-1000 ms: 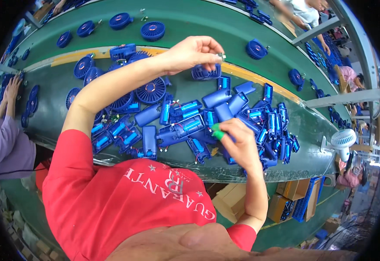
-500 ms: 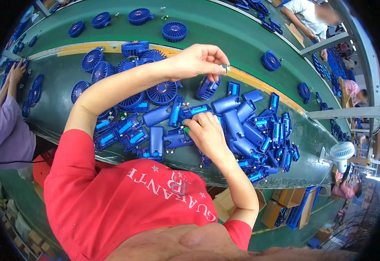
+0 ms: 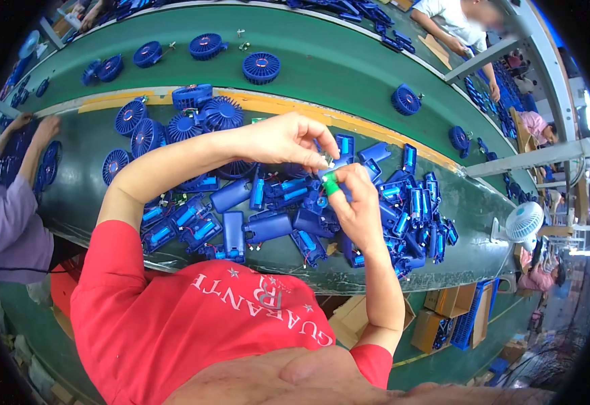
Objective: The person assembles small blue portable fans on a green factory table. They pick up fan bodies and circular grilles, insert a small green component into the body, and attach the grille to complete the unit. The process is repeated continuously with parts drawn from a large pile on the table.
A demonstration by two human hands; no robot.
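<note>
My left hand (image 3: pixel 285 138) reaches in from the left and pinches a small pale part (image 3: pixel 326 162) between its fingertips. My right hand (image 3: pixel 360 202) comes up from the lower right and meets it, fingers closed on the same part. One of its digits wears a green cover (image 3: pixel 331 183). Both hands hover over a pile of blue handle housings (image 3: pixel 268 224), many with light blue cells inside. Whether the right hand also holds a housing under its palm is hidden.
Round blue fan grilles (image 3: pixel 204 111) lie beyond the pile, and more (image 3: pixel 261 67) ride the green conveyor belt (image 3: pixel 335 74). Another person's hands (image 3: pixel 35 128) and purple sleeve work at the left. A white desk fan (image 3: pixel 523 221) stands at right, with cardboard boxes (image 3: pixel 437 324) below.
My right hand has lifted off the pile of housings and come up to my left hand. The left hand has stayed raised with its fingers pinched.
</note>
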